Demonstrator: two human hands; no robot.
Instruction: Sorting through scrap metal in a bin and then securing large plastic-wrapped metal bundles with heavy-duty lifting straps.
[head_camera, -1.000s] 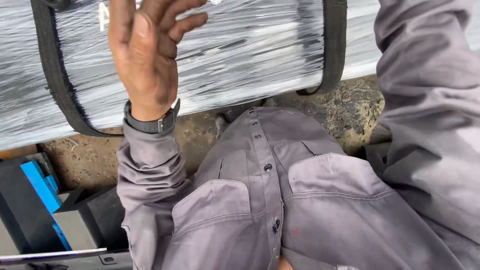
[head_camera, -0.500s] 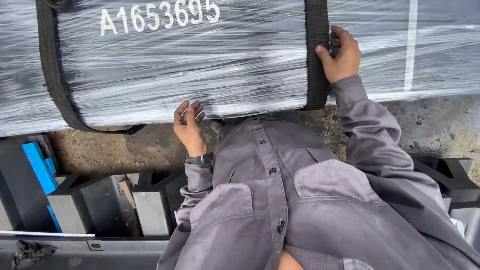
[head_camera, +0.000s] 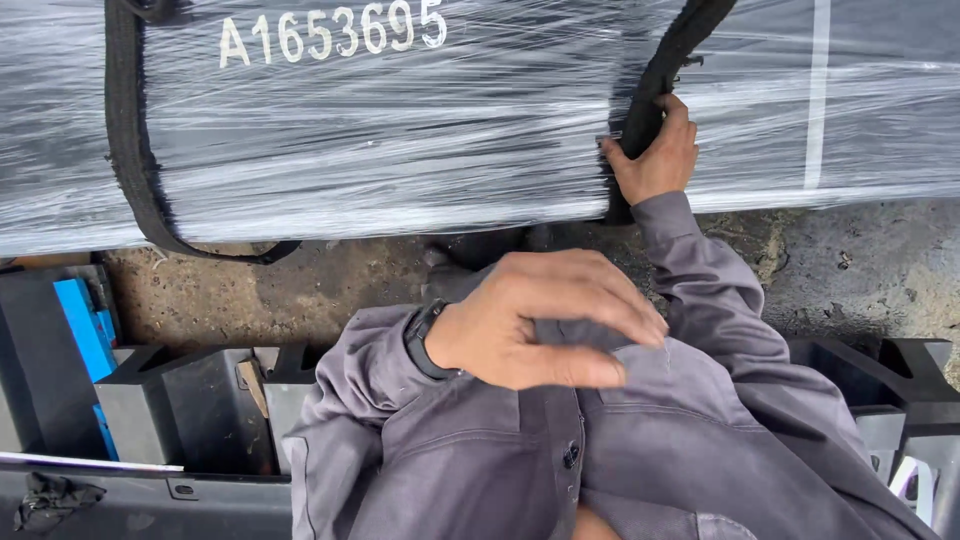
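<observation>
Across the top of the view lies a long bundle wrapped in clear plastic film, resting above the dirt floor. Two black straps circle it: the left strap hangs slack, while the right strap is clenched in the right hand. Nearer, the left hand hovers over the grey shirt, fingers together, holding nothing.

A second black sling strap loops around the wrapped load at left. Grey V-notched support blocks stand on stained concrete ground. A blue bar lies at the left edge; a black rag sits bottom-left.
</observation>
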